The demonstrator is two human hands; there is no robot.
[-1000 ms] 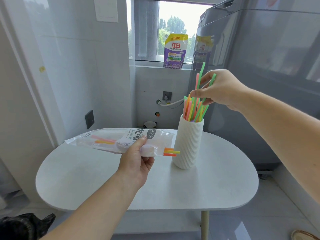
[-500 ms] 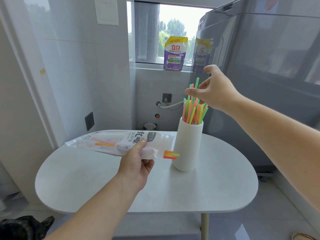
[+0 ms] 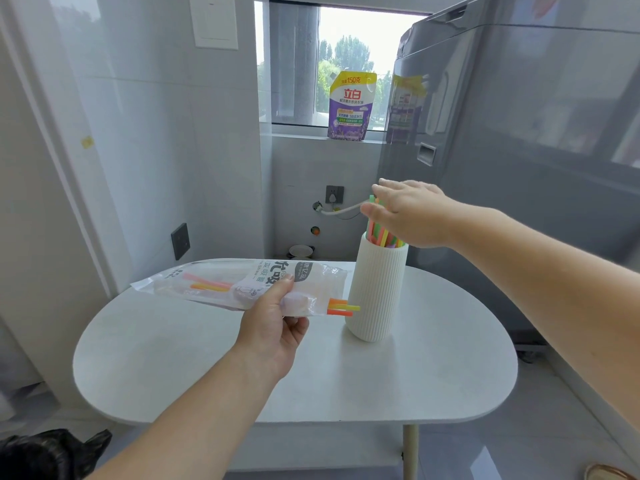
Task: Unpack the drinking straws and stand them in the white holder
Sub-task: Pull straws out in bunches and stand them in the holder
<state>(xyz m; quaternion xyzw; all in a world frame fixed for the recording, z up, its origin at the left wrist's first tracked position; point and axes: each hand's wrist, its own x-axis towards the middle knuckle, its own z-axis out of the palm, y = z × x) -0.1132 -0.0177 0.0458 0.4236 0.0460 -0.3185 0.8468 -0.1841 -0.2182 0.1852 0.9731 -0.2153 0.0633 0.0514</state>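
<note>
A ribbed white holder [image 3: 375, 289] stands upright on the white oval table [image 3: 433, 375], with several coloured straws [image 3: 379, 233] standing in it. My right hand [image 3: 410, 213] lies flat with fingers spread over the straw tops, pressing on them and hiding most of them. My left hand [image 3: 273, 327] grips a clear plastic straw packet [image 3: 242, 285] held level above the table, left of the holder. A few orange and yellow straws [image 3: 341, 308] stick out of the packet's open right end, close to the holder's side.
A grey refrigerator [image 3: 519, 168] stands right behind the table. A purple detergent pouch [image 3: 351, 105] sits on the window sill. A black bag [image 3: 52, 452] lies on the floor at lower left. White walls close in on the left.
My right hand let go of the straws it was lowering into the holder, then opened and came down flat on their tops. The straws now sit lower. The left hand and packet stayed put.
</note>
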